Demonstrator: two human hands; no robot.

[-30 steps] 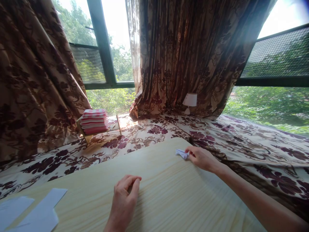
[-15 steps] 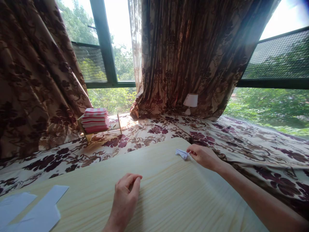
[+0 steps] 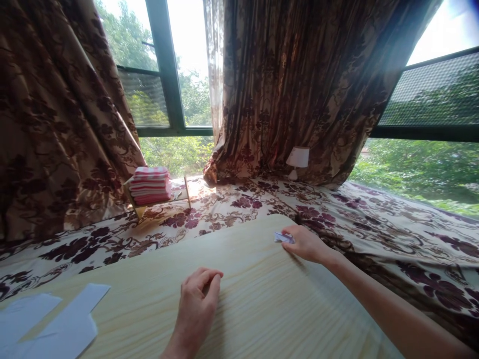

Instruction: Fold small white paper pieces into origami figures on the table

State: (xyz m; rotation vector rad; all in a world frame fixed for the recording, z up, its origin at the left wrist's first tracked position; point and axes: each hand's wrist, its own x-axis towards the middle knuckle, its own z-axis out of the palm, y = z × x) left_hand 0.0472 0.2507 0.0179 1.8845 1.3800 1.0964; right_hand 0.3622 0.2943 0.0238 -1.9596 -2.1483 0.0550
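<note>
The right hand (image 3: 306, 243) grips folded paper (image 3: 282, 238), any print too small to read.

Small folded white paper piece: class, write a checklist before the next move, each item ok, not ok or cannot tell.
1. Bare right hand at the small folded white paper piece: ok.
2. Grip firm: cannot tell, the hand partly hides it.
3. Bare left hand free: ok, nothing shows in it.
4. Piece well inside the edge of the pale wood-grain table: not ok, near the far right corner.
5. Flat white paper sheets apart from both hands: ok.
</note>
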